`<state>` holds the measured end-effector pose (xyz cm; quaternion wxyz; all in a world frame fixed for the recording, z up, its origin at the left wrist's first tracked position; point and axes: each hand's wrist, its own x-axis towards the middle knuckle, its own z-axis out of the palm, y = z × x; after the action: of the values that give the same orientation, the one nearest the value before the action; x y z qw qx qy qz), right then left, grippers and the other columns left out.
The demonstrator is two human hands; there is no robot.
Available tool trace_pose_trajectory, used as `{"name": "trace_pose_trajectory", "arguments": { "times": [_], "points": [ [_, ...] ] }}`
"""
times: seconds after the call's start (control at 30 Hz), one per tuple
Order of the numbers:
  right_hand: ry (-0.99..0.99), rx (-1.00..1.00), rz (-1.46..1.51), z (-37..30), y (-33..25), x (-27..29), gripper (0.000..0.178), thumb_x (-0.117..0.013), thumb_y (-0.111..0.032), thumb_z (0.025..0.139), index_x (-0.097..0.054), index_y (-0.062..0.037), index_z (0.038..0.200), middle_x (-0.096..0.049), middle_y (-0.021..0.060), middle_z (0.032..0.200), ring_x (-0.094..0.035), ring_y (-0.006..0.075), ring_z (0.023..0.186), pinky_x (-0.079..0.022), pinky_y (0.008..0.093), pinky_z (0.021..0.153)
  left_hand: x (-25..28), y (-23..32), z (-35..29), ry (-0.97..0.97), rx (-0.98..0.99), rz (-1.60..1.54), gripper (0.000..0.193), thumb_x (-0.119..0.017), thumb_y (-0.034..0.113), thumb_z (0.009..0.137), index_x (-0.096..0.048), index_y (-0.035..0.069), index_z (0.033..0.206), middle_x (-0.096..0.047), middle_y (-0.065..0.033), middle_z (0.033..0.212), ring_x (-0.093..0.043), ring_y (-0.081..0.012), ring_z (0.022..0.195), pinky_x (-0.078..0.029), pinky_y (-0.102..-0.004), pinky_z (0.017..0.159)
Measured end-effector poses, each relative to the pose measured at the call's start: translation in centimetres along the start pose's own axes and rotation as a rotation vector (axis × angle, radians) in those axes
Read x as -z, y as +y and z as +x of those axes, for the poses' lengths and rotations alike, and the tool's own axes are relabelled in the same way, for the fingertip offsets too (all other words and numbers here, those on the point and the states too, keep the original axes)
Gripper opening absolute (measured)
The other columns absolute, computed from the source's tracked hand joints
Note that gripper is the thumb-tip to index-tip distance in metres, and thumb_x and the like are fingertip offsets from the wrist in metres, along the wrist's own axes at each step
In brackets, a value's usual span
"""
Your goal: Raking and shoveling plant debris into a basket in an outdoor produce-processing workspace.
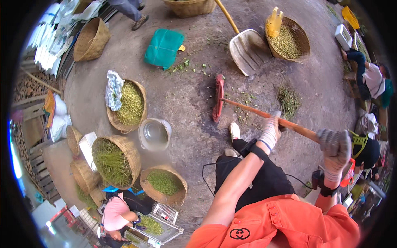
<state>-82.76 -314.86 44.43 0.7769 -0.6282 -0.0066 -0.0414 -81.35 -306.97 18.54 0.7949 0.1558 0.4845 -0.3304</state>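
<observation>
The right hand (334, 149), in a grey-and-white knitted glove, is curled in a fist around the upper end of the wooden handle of a broom (252, 109), with the knuckles turned up and the forearm rising steeply and foreshortened behind it. The handle's tip is hidden by that fist. The left hand (271, 129), in a pale glove, closes round the shaft lower down; its arm reaches forward and to the right from the orange shirt (252, 223), elbow nearly straight, a black strap at the wrist. Its fingertips are hard to make out. The broom slants away leftward to its red head (218, 98) on the concrete floor (186, 120), where its bristles are hard to tell from the block. To the right of the head lies a clump of plant stems (289, 100). Farther off lies a shovel (249, 51), near a wicker basket (307, 43) whose contents a yellow bag (274, 22) partly covers. At the top edge another basket (190, 8) is cut off, and a walking person (129, 9) shows only as legs.
</observation>
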Motion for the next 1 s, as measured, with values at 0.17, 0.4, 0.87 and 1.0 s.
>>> {"name": "trace_pose_trajectory", "arguments": {
  "times": [0.17, 0.4, 0.87, 1.0],
  "points": [
    [0.04, 0.007, 0.058, -1.9, -4.5, 2.2, 0.042, -0.031, -0.02, 0.097, -0.035, -0.0138, 0.056, -0.035, -0.0012, 0.047, -0.038, 0.0156, 0.047, -0.042, 0.0355, 0.068, -2.8, -1.6, -7.3, -0.021, 0.027, 0.056, 0.017, -0.068, 0.02, 0.081, -0.052, 0.013, 0.085, -0.054, -0.0031, 0.069, -0.054, -0.0183, 0.058, -0.045, -0.0345, 0.048],
    [0.15, -0.71, -0.506, -10.5, 0.2, 2.6, 0.014, -0.056, -0.01, 0.084, -0.065, 0.0002, 0.084, -0.063, 0.011, 0.085, -0.06, 0.0265, 0.086, -0.043, 0.0366, 0.09, 9.9, -1.6, -4.9, 0.176, -0.239, 0.408, 0.026, -0.062, 0.025, 0.087, -0.057, 0.002, 0.078, -0.054, -0.005, 0.062, -0.056, -0.0167, 0.056, -0.045, -0.0328, 0.054],
    [0.241, -1.034, -0.505, -10.2, 41.8, 15.4, 0.017, -0.062, -0.016, 0.085, -0.066, -0.0007, 0.088, -0.06, -0.0022, 0.071, -0.049, 0.005, 0.061, -0.043, 0.0233, 0.056, 27.5, -1.8, 6.5, 0.191, 0.38, 0.093, 0.026, -0.074, 0.027, 0.078, -0.057, 0.008, 0.086, -0.062, -0.0079, 0.074, -0.063, -0.0281, 0.072, -0.053, -0.0465, 0.069],
    [0.503, -0.847, -0.296, -5.1, 61.3, 19.5, 0.013, -0.063, -0.01, 0.085, -0.066, -0.001, 0.092, -0.06, 0.0003, 0.072, -0.051, 0.006, 0.06, -0.041, 0.0223, 0.054, 27.8, 1.0, 11.9, 0.069, 0.381, 0.069, 0.017, -0.069, 0.024, 0.082, -0.06, 0.01, 0.084, -0.061, -0.006, 0.075, -0.063, -0.0273, 0.079, -0.05, -0.0439, 0.08]
  ]
}}
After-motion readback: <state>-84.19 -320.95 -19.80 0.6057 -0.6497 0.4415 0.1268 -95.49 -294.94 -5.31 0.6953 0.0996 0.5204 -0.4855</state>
